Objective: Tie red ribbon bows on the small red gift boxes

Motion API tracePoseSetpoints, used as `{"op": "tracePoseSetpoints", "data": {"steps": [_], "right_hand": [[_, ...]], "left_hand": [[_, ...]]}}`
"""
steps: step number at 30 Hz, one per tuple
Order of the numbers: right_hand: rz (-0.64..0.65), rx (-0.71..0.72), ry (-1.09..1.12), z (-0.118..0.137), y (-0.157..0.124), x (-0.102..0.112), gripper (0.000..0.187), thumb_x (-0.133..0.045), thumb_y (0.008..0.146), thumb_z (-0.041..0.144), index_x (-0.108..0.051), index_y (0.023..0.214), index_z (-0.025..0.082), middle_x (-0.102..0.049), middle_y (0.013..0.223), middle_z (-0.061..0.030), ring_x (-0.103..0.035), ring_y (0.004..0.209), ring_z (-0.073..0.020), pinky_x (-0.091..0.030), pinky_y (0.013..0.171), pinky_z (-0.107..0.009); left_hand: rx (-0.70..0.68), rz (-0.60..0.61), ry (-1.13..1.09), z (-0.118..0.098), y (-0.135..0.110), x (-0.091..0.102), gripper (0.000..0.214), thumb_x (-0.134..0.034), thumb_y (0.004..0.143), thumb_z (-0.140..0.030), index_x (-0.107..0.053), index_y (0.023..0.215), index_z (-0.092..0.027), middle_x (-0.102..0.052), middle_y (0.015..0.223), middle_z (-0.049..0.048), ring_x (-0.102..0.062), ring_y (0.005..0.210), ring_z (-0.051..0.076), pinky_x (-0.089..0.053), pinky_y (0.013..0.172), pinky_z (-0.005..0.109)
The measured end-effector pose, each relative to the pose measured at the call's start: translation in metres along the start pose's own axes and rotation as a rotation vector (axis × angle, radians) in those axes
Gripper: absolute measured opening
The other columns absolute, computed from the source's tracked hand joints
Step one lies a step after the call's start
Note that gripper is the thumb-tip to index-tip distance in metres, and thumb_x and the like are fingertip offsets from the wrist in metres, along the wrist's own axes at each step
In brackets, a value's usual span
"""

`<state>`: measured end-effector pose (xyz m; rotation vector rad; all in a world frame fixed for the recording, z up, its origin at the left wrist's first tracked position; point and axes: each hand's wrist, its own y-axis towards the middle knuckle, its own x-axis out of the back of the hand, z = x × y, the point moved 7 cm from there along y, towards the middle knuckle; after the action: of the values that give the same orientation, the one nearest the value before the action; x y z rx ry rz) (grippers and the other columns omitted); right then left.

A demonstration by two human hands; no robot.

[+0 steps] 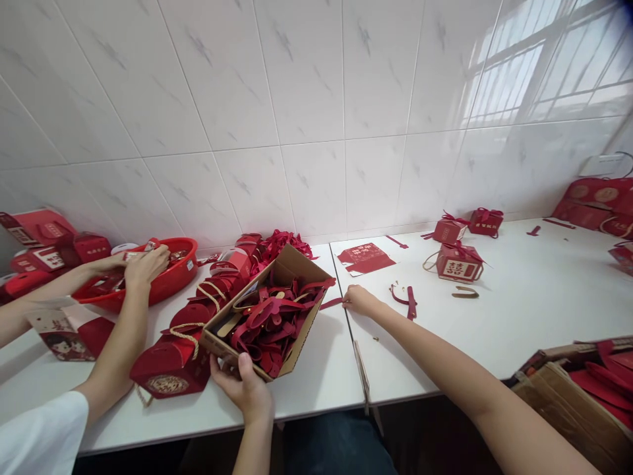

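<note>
My left hand (pixel 244 389) grips the near end of a small cardboard box (pixel 307 333), tilted toward me above the table. Inside lies a tangle of dark red straps (pixel 277 316). Reaching across the table, my right hand (pixel 362 301) has its fingers pinched on the end of a flat red strip (pixel 330 304), at the seam between two tabletops. Just beyond it rests a flattened red card box (pixel 366 257). A curled red strap (pixel 411 302) and small scraps lie to the right of my right hand.
A row of red gift boxes (pixel 171 363) with rope handles stands left of the cardboard box. A co-worker's hands (pixel 147 264) work in a red basin (pixel 190 254). Finished-looking boxes (pixel 459 261) sit at the right, and a large carton (pixel 558 396) is at the near right edge.
</note>
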<state>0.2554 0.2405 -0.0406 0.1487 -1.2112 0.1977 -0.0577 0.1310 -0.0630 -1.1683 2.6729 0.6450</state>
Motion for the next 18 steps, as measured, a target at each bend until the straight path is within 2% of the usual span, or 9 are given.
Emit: {"op": "tracePoseSetpoints", "data": {"steps": [4,9,14,18], "right_hand": [[0.054,0.005,-0.051,0.000,0.001,-0.004,0.020,-0.055,0.087,0.030,-0.061,0.096,0.013,-0.060,0.106,-0.0073,-0.057,0.094,-0.0170,-0.047,0.081,-0.035],[0.159,0.004,-0.095,0.007,0.002,-0.005,0.023,-0.057,0.084,0.032,-0.059,0.096,0.013,-0.060,0.098,-0.0058,-0.058,0.081,-0.0147,-0.049,0.070,-0.031],[0.215,-0.022,-0.078,0.015,0.007,-0.003,0.015,-0.066,0.068,0.022,-0.062,0.080,0.013,-0.062,0.081,-0.0072,-0.058,0.066,-0.0164,-0.044,0.056,-0.027],[0.184,-0.017,0.010,0.016,0.009,-0.003,0.013,-0.069,0.056,0.015,-0.061,0.066,0.015,-0.062,0.072,-0.0060,-0.058,0.062,-0.0165,-0.041,0.053,-0.025]], "left_hand": [[-0.007,-0.014,-0.016,0.002,0.002,0.002,0.067,-0.059,0.076,-0.041,-0.034,0.136,-0.024,-0.050,0.112,0.0057,-0.050,0.105,0.020,-0.036,0.098,0.042],[0.001,-0.016,-0.033,0.000,0.000,0.001,0.067,-0.060,0.076,-0.041,-0.035,0.136,-0.024,-0.049,0.117,0.0069,-0.049,0.108,0.020,-0.035,0.100,0.041],[0.005,-0.009,-0.036,-0.003,-0.001,0.000,0.066,-0.059,0.077,-0.041,-0.035,0.136,-0.025,-0.049,0.118,0.0074,-0.050,0.108,0.019,-0.035,0.100,0.040],[0.009,-0.005,-0.047,-0.002,-0.001,0.000,0.065,-0.058,0.078,-0.040,-0.034,0.136,-0.024,-0.049,0.117,0.0074,-0.050,0.108,0.019,-0.035,0.100,0.040]]}}
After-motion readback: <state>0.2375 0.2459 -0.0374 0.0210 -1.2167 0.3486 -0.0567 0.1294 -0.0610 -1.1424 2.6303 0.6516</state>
